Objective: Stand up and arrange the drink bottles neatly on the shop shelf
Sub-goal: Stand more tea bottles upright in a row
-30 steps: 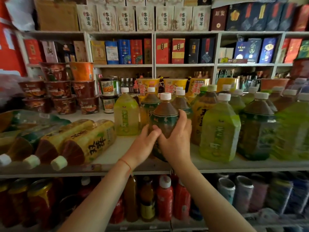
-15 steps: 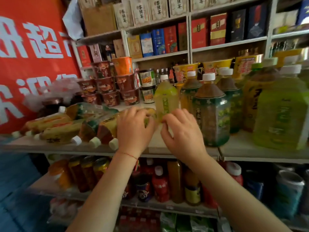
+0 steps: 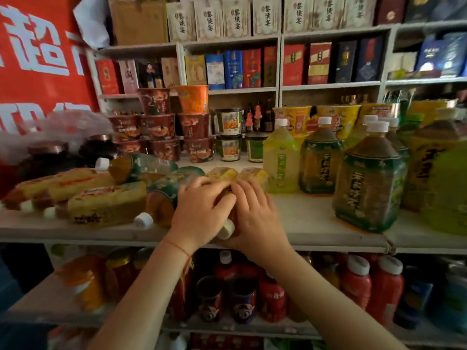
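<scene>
Head view: a white shop shelf [image 3: 316,221] carries upright bottles at 3 o'clock and toppled ones at 9 o'clock. Left hand [image 3: 199,218] and right hand [image 3: 255,221] curl their fingers around one lying yellow-labelled bottle [image 3: 226,229], cap toward the viewer. Label writing is unreadable. Boxes at 12 o'clock bear Chinese characters.

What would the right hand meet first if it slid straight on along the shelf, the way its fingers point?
Probably the lying yellow-label bottle just beyond the right hand; its fingertips point toward it, though depth is unclear.
</scene>
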`<action>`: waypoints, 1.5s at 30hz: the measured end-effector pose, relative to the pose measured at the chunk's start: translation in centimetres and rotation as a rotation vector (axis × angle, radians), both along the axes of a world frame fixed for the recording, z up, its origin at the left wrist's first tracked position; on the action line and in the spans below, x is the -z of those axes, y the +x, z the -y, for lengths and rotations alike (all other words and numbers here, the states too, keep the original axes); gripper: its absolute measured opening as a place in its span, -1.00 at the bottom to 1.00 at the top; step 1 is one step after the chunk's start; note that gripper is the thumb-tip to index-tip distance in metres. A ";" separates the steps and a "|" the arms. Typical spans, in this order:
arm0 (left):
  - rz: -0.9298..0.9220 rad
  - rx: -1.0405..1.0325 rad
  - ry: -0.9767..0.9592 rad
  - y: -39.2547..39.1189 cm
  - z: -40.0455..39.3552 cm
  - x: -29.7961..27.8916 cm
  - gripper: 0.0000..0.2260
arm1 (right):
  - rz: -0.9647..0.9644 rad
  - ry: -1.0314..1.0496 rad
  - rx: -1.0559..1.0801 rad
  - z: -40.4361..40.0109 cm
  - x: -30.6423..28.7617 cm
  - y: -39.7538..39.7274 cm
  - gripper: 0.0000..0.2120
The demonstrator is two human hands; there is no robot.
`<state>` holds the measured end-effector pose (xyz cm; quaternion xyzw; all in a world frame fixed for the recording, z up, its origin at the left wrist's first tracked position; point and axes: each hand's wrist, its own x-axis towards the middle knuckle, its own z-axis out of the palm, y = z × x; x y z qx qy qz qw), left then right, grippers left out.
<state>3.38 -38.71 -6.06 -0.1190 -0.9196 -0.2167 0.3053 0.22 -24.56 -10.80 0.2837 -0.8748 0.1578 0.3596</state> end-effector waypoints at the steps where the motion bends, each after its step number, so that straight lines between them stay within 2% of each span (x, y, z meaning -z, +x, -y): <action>1: 0.005 0.023 0.005 -0.2 0.2 0.1 -0.48 | -0.069 -0.013 0.018 0.5 0.1 -0.2 -0.22; 3: -0.001 0.035 -0.067 -0.5 0.5 0.1 -0.45 | -0.164 0.015 0.022 0.8 -0.3 -0.6 -0.36; 6: -0.061 0.067 -0.119 -0.7 1.0 0.4 -0.52 | -0.202 0.022 -0.003 0.0 -1.3 -1.0 -0.39; 8: -0.088 0.068 -0.097 -0.5 0.8 0.6 -0.60 | -0.181 -0.077 0.011 -0.7 -2.7 -0.8 -0.39; 10: -0.073 0.036 -0.114 -0.3 0.2 0.7 -0.70 | -0.108 -0.213 0.049 -1.3 -5.0 -0.9 -0.47; 11: -0.047 0.031 -0.120 -0.3 -0.1 0.4 -0.69 | -0.054 -0.258 0.074 -1.5 -6.3 -1.0 -0.52; 13: 0.047 0.036 -0.034 -0.8 -0.6 -0.5 -0.55 | 0.050 -0.255 0.130 -1.6 -8.6 -1.2 -0.60; 14: 0.086 0.062 0.060 -1.2 -0.8 -0.9 -0.55 | 0.087 -0.225 0.156 -1.5 -9.6 -1.2 -0.62; 16: 0.066 0.187 0.259 -1.8 -1.6 -1.2 -0.77 | 0.152 -0.183 0.188 -1.5 -11.7 -1.1 -0.64; 17: 0.086 0.267 0.346 -1.9 -2.2 -1.2 -0.79 | 0.200 -0.176 0.200 -1.6 -12.8 -1.1 -0.65; 20: 0.255 0.412 0.484 -1.8 -4.3 -1.6 -0.44 | 0.359 -0.137 0.274 -2.6 -15.6 -1.4 -0.67; 23: 0.211 0.332 0.473 -3.2 -6.6 -1.9 -0.26 | 0.401 -0.228 0.354 -4.0 -16.1 -2.3 -0.62; 27: 0.310 0.201 0.353 -5.6 -9.4 -2.8 -0.19 | 0.273 -0.485 0.352 -5.6 -13.7 -4.0 -0.64; 30: 0.300 0.249 0.297 -7.0 -11.0 -2.9 -0.09 | 0.109 -0.453 0.389 -6.1 -11.8 -4.6 -0.50; 32: 0.288 0.287 0.283 -7.5 -12.1 -2.9 -0.08 | 0.037 -0.465 0.408 -7.0 -11.2 -5.1 -0.48; 36: 0.304 0.369 0.283 -7.4 -13.3 -3.2 -0.23 | 0.010 -0.502 0.422 -8.7 -11.0 -6.0 -0.46; 39: 0.348 0.293 0.072 -6.6 -11.1 -3.6 -0.61 | -0.036 -0.457 0.437 -8.8 -10.5 -6.3 -0.38; 40: 0.304 0.219 -0.036 -6.2 -10.0 -3.8 -0.71 | -0.077 -0.409 0.472 -8.7 -10.1 -6.3 -0.33; 42: 0.156 0.075 -0.155 -5.1 -6.8 -4.1 -0.75 | -0.240 -0.277 0.503 -7.3 -9.1 -5.5 -0.35; 44: 0.031 -0.020 -0.157 -3.9 -3.5 -4.4 -0.75 | -0.331 -0.158 0.388 -5.0 -8.1 -4.2 -0.44; 45: 0.008 -0.059 -0.151 -3.4 -1.7 -4.6 -0.75 | -0.285 -0.096 0.268 -3.5 -7.6 -3.5 -0.51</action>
